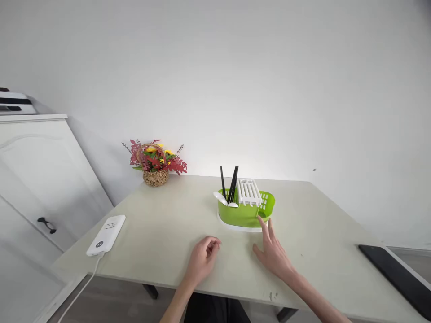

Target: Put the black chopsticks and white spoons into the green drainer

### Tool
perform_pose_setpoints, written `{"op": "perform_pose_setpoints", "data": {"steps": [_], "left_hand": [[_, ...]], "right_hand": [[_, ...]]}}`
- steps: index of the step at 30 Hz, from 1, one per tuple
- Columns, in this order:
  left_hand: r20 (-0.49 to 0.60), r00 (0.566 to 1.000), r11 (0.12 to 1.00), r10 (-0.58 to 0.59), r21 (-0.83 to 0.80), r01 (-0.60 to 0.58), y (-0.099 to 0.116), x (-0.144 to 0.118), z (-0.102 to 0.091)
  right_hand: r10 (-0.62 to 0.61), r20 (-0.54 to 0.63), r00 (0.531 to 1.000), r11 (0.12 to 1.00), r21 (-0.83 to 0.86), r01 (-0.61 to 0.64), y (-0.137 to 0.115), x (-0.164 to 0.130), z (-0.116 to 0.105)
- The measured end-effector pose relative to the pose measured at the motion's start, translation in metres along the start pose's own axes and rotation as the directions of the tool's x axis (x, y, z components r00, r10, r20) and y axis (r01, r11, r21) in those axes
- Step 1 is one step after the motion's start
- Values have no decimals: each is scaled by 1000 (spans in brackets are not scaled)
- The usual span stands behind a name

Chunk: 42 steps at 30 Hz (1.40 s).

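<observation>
White wall behind; pale tabletop (161,224) fills lower frame. Green cutlery drainer (244,214), centre: black chopsticks (232,185), white spoons (222,198), white slotted insert (249,192) inside. Right hand (272,251), lower centre-right: open, fingers spread, fingertip touching drainer's front rim. Left hand (202,259), lower centre: loosely curled, empty, resting on tabletop. Flower basket (155,163), centre left by wall. White power bank (106,235), lower left. Black slab (397,276), lower right.
</observation>
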<state>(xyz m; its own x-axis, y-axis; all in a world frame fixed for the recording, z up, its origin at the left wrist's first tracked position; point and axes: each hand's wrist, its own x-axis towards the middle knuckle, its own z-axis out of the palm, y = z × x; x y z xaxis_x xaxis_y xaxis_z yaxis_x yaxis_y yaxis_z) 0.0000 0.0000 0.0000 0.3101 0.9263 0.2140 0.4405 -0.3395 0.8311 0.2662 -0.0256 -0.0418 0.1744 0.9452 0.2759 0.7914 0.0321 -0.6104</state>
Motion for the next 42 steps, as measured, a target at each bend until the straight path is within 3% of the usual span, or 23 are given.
{"op": "perform_pose_setpoints", "data": {"steps": [5, 10, 14, 18, 21, 25, 29, 35, 42], "left_hand": [[-29, 1000, 997, -11, -72, 9, 1, -1, 1], [-228, 968, 983, -104, -174, 64, -9, 8, -4], [-444, 867, 960, -225, -254, 119, -3, 39, -24], [-476, 864, 968, -164, -247, 48, 25, 95, -48], [-405, 904, 970, -134, -239, 37, 49, 143, -58], [-138, 984, 991, -111, -94, 98, 73, 195, -57], [80, 996, 997, -37, 70, 32, 91, 224, -41], [157, 987, 996, 19, 87, -33, 106, 246, -10], [77, 997, 997, 10, -83, -4, 96, 246, -13]], "right_hand": [[19, -67, 998, 997, 75, -14, 23, 1, -14], [65, -118, 991, 998, 26, -62, 65, 7, -20], [80, -105, 991, 995, -56, -86, 72, 6, -18], [31, -82, 996, 991, -124, -41, 64, 3, -16], [26, -79, 997, 987, -156, -38, 62, 3, -14], [16, -87, 996, 982, -185, -32, 62, 4, -14], [40, -85, 996, 979, -196, -56, 58, 5, -14], [3, -88, 996, 972, -234, -23, 56, 6, -16], [-42, -111, 993, 969, -245, 14, 62, 6, -13]]}}
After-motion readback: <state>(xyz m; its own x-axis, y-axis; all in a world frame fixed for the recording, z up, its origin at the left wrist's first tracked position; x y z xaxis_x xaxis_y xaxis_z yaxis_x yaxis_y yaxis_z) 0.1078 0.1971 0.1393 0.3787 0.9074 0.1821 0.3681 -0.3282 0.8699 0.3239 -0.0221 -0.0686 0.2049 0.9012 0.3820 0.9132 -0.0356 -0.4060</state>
